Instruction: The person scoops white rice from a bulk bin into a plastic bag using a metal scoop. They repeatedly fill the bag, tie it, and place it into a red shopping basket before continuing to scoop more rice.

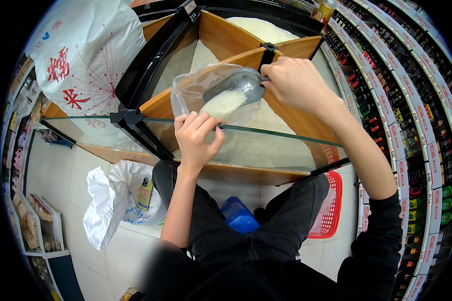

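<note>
My right hand (292, 82) grips the short handle of a grey metal scoop (233, 83), tilted down to the left over the open mouth of a clear plastic bag (188, 90). White rice (226, 104) lies at the scoop's lip, in or just above the bag. With its fingers closed on the near edge of the bag, my left hand (197, 137) is at the top rim of the bin's glass front (271, 133). Below and behind the bag, more rice (275, 122) fills part of the wooden bin.
Wooden dividers (229, 32) and black frame posts split the bins. A large white printed sack (86, 60) stands at the left. A white sack with a phone (145, 193) on it, a blue plastic stool (239, 214) and a red basket (335, 203) surround my legs. Bottle shelves (399, 113) line the right.
</note>
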A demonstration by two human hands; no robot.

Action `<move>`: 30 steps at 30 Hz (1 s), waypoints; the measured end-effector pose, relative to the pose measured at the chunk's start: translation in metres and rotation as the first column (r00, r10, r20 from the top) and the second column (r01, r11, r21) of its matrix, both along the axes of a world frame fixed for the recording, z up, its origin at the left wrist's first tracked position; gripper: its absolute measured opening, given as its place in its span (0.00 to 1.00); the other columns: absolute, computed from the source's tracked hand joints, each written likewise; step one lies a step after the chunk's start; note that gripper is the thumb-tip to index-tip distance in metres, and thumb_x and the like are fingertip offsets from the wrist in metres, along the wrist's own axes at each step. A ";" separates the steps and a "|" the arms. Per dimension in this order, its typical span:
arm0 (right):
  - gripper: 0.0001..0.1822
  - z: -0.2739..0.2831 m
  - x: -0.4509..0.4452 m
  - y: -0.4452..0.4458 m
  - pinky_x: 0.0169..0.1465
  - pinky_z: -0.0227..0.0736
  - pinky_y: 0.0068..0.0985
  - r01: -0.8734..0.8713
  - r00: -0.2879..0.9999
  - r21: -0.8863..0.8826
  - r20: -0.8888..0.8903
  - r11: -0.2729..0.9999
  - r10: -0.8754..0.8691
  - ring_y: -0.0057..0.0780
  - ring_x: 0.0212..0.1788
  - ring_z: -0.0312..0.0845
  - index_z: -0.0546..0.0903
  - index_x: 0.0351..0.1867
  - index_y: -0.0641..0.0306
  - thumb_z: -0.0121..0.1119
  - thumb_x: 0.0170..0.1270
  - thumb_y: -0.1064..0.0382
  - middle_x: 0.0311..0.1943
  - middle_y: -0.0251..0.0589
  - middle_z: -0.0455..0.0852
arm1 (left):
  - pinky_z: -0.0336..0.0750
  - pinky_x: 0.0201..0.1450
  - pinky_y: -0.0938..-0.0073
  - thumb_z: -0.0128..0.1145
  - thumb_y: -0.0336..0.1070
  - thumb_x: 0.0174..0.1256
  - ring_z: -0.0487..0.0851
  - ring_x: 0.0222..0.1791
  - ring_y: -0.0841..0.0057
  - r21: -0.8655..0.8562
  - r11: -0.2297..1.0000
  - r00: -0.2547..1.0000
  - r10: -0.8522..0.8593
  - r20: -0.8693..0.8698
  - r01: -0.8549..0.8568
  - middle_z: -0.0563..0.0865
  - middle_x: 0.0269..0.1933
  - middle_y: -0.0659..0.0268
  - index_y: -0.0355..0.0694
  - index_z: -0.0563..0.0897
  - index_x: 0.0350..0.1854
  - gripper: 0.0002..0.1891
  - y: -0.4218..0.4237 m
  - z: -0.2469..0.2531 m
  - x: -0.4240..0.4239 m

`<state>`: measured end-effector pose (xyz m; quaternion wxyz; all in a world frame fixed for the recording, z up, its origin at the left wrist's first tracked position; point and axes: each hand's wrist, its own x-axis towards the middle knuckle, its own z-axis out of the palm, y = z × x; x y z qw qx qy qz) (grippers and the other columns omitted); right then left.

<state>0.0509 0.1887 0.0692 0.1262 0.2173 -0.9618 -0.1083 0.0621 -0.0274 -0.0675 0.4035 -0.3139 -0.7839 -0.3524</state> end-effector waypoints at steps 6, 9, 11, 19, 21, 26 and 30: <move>0.06 0.013 0.013 0.014 0.48 0.73 0.34 -0.193 0.945 -0.035 -0.277 0.981 0.176 0.40 0.42 0.80 0.80 0.33 0.64 0.64 0.58 0.65 0.31 0.43 0.85 | 0.60 0.41 0.73 0.57 0.30 0.43 0.71 0.26 0.74 -0.003 1.000 1.000 -0.004 -0.007 0.004 0.74 0.22 0.71 0.44 0.82 0.23 0.04 -0.002 -0.001 -0.001; 0.05 0.031 0.027 0.033 0.48 0.74 0.35 -0.102 0.942 -0.092 -0.329 0.991 0.067 0.40 0.42 0.80 0.80 0.35 0.64 0.61 0.60 0.66 0.32 0.43 0.84 | 0.60 0.40 0.74 0.59 0.31 0.43 0.72 0.26 0.76 -0.023 1.000 1.000 0.006 -0.006 -0.007 0.76 0.23 0.72 0.46 0.82 0.22 0.03 -0.004 -0.002 0.000; 0.07 0.039 0.032 0.050 0.43 0.76 0.39 0.095 0.960 -0.185 -0.244 0.978 -0.139 0.46 0.40 0.82 0.81 0.39 0.62 0.57 0.63 0.64 0.33 0.47 0.85 | 0.60 0.40 0.74 0.58 0.31 0.42 0.72 0.26 0.76 -0.020 1.000 1.000 0.015 -0.011 -0.016 0.76 0.23 0.72 0.46 0.82 0.22 0.03 -0.005 -0.002 0.000; 0.13 -0.026 0.021 0.104 0.47 0.75 0.42 0.345 0.826 0.110 0.435 0.932 -0.357 0.53 0.39 0.82 0.84 0.35 0.70 0.53 0.65 0.61 0.31 0.59 0.85 | 0.61 0.41 0.74 0.55 0.30 0.41 0.72 0.25 0.76 0.006 1.000 0.999 0.023 -0.023 -0.023 0.76 0.21 0.72 0.44 0.83 0.22 0.05 -0.003 -0.004 -0.001; 0.15 -0.056 0.016 0.112 0.47 0.75 0.42 0.362 0.717 0.184 0.572 0.914 -0.399 0.54 0.39 0.82 0.85 0.37 0.69 0.53 0.67 0.59 0.33 0.58 0.85 | 0.61 0.41 0.74 0.56 0.30 0.40 0.72 0.25 0.76 0.018 1.000 1.000 0.006 -0.011 -0.006 0.76 0.21 0.72 0.44 0.83 0.22 0.05 0.000 -0.005 -0.003; 0.19 -0.097 -0.013 0.100 0.48 0.74 0.42 0.327 0.409 0.405 0.754 0.854 -0.514 0.55 0.42 0.82 0.85 0.37 0.71 0.52 0.68 0.55 0.36 0.61 0.86 | 0.61 0.41 0.74 0.56 0.31 0.40 0.71 0.24 0.76 0.024 1.000 1.000 0.014 -0.018 -0.013 0.76 0.21 0.72 0.45 0.83 0.22 0.05 -0.001 -0.005 -0.004; 0.20 -0.129 -0.044 0.099 0.50 0.74 0.42 0.325 0.470 0.398 0.719 0.858 -0.512 0.56 0.44 0.82 0.85 0.37 0.74 0.51 0.70 0.55 0.37 0.63 0.85 | 0.59 0.39 0.75 0.57 0.32 0.39 0.71 0.23 0.78 0.021 0.998 0.997 0.052 -0.050 -0.051 0.75 0.21 0.75 0.48 0.81 0.20 0.03 -0.001 -0.005 -0.004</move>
